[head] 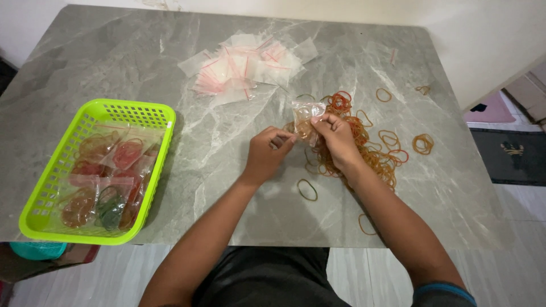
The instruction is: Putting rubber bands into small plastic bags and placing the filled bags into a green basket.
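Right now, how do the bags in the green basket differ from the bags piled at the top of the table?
The bags in the green basket are stuffed with coloured rubber bands; the pile of bags on the table looks empty and flat. The basket bags sit contained at the left; the pile lies loose and spread. Both are small, clear plastic bags.

1 green basket [160,111], 1 bag pile [244,65], 1 rubber-band heap [364,142], 2 hands, 1 held bag [307,113].
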